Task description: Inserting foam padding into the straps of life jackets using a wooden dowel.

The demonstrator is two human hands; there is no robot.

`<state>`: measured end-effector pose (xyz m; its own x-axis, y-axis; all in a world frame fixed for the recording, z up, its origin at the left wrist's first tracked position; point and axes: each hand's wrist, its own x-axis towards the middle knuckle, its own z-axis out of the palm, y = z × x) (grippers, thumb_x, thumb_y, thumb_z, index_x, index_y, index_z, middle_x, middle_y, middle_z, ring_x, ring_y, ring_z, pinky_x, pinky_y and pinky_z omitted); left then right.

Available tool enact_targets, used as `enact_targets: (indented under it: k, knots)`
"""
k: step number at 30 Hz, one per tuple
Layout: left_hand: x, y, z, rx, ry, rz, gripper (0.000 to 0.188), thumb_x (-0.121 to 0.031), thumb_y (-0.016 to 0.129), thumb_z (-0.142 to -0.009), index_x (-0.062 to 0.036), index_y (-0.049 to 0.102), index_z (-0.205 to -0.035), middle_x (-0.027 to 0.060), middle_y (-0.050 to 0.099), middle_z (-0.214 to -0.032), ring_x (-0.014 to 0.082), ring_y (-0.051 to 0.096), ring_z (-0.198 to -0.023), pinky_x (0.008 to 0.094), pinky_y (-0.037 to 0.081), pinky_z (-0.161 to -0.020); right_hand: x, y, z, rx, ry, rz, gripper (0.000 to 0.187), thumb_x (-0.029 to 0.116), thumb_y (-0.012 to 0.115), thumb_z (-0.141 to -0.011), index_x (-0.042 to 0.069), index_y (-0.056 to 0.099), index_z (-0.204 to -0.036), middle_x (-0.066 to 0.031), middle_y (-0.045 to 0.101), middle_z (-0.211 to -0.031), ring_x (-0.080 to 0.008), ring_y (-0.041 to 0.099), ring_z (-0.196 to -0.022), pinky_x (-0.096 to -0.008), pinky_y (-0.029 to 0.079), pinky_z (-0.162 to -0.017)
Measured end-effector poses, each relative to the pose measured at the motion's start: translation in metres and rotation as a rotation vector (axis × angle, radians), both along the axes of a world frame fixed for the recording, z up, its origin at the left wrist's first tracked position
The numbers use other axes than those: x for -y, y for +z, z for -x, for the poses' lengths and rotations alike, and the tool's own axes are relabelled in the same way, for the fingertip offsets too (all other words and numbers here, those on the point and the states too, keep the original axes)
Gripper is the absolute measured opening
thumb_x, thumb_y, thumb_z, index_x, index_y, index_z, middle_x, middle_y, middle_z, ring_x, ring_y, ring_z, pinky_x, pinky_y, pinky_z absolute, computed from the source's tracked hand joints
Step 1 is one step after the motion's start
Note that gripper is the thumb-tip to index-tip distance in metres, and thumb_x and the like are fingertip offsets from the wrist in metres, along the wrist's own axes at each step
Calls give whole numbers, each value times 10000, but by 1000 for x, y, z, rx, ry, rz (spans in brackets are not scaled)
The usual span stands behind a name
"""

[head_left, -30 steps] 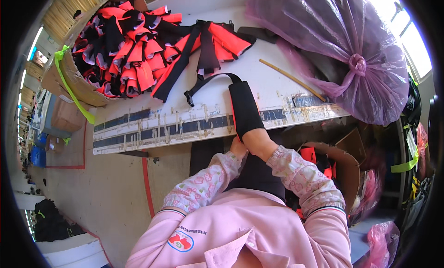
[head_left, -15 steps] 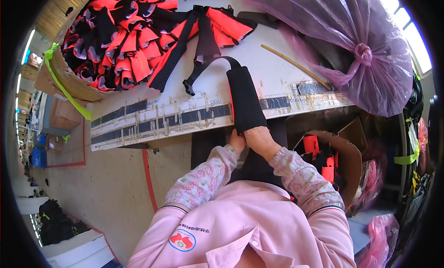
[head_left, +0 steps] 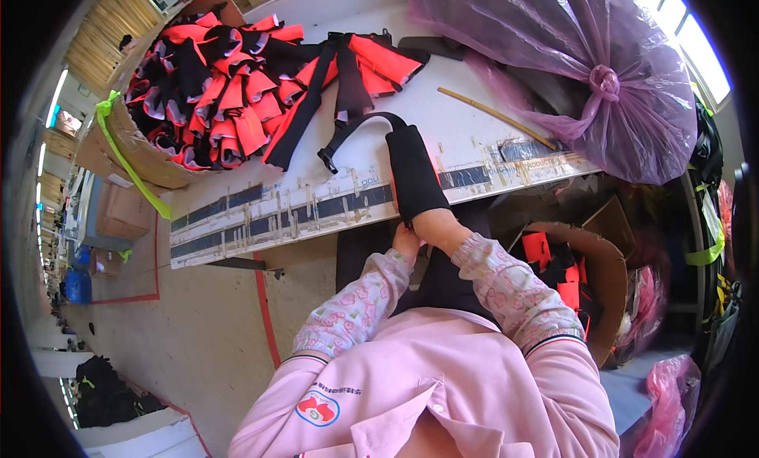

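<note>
A black fabric sleeve [head_left: 416, 169] with an orange-red edge reaches from the table's front edge to my hands. At its far end a black strap [head_left: 360, 134] curves left to a plastic buckle [head_left: 327, 159]. My right hand [head_left: 437, 226] is in the sleeve's near end up to about the wrist, its fingers hidden by the cloth. Just left of it and lower, my left hand [head_left: 406, 241] is closed at the rim of that opening, pinching the cloth. Beyond them, more black and orange-red strapped pieces [head_left: 348, 75] lie on the table.
At the left, a large carton [head_left: 150, 155] overflows with similar pieces. A knotted purple plastic bag [head_left: 632, 102] sits at the table's right, beside a thin yellow stick [head_left: 494, 116]. Below right stands another carton [head_left: 610, 280] with orange-red and black pieces. The white table edge [head_left: 300, 227] is taped.
The view has shifted slightly. My right hand sits a little deeper in the sleeve, with less of the hand showing. My left hand stays at the opening.
</note>
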<state>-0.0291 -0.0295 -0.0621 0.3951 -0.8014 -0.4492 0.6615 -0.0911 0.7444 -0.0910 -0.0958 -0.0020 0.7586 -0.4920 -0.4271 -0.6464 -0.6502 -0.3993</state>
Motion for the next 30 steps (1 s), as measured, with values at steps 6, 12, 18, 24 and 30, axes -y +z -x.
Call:
enact_targets:
  k: [6,12,18,24,30]
  knots:
    - [-4,12,-17,61,-102,74,171,-197,537,-867,-27,519,-860,127,593,-677,189,550,-456,346,517,-622,-10,79,49,965,-232,-280,230,-45,478,-806,-30,594,-1004,-109,636,-800,-162,630,-741,-237,487,-666]
    - [-2,29,-11,62,1,25,167,-176,553,-843,-9,548,-842,97,586,-695,172,538,-455,321,509,-553,10,63,32,745,113,395,546,32,618,-662,-9,473,-1187,-175,445,-1268,-301,397,-1204,-402,275,-1031]
    - [-1,18,-10,1,66,-53,139,-108,547,-813,-39,576,-930,71,605,-807,174,577,-591,313,496,-522,-3,26,22,591,139,458,471,91,540,-714,-33,490,-1166,-164,466,-1256,-274,391,-1221,-387,236,-1056]
    - [-24,57,-55,-69,-476,-53,264,-218,556,-835,-80,520,-1058,88,592,-910,211,605,-753,340,515,-674,1,27,29,584,166,407,517,113,584,-724,-28,460,-1206,-174,439,-1281,-274,375,-1232,-388,231,-1061]
    - [-9,74,-67,-171,-526,-288,500,-488,500,-845,-93,460,-1148,112,585,-894,236,626,-738,388,525,-687,2,38,30,617,153,320,471,168,569,-790,-48,459,-1194,-184,436,-1279,-305,364,-1232,-395,239,-1054]
